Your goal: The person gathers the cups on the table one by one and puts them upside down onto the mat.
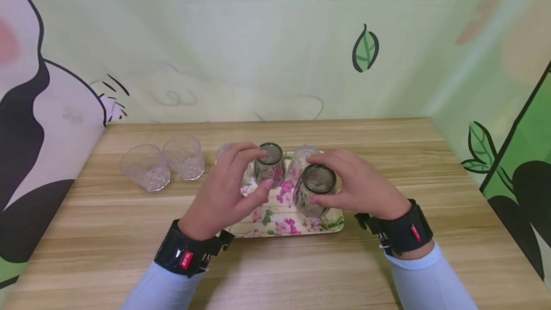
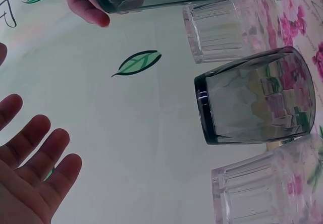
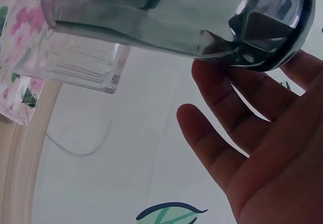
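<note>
My right hand pinches the base end of a grey tinted glass, turned mouth down, over the front right of a floral tray. In the right wrist view, its fingertips press the thick base of that glass. A second grey glass stands inverted on the tray, with my left hand close beside it. Fingers spread, the left hand is apart from that glass in the left wrist view. Inverted clear glasses stand on either side of it, one at the right and one partly hidden behind my left hand.
Two clear glasses, one farther left and one nearer the tray, stand mouth up on the wooden table. A pale cloth wall with printed leaves rises behind the table's back edge.
</note>
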Demonstrator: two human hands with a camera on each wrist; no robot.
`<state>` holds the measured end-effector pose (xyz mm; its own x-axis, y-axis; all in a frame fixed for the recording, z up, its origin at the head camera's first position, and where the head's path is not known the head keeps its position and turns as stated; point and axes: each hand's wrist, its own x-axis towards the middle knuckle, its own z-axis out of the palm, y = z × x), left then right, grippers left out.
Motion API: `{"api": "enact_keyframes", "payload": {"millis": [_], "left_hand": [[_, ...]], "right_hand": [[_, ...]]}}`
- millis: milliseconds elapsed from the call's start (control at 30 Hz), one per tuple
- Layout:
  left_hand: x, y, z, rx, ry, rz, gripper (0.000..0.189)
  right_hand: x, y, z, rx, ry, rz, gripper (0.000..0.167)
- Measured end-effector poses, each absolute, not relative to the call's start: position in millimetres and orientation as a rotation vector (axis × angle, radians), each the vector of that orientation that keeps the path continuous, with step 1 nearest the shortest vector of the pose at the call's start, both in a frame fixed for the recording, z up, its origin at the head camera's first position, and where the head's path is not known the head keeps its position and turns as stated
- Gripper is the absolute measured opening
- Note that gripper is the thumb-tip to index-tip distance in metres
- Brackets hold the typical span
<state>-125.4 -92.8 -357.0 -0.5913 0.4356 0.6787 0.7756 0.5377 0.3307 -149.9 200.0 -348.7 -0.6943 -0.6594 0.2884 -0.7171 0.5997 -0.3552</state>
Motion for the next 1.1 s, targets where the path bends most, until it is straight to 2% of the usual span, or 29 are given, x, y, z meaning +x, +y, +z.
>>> {"api": "enact_keyframes", "payload": {"millis": [500, 1100], "left_hand": [[-126.2, -91.5, -358.1, -0.980, -2.259, -0.843, 0.048], [-127.7, -91.5, -359.8, -0.981, -2.273, -0.819, 0.048]], "right_hand": [[-155.6, 195.3, -357.3, 1.201, -2.760, 0.656, 0.073], [-158.1, 183.6, -369.5, 1.186, -2.892, 0.618, 0.075]]}}
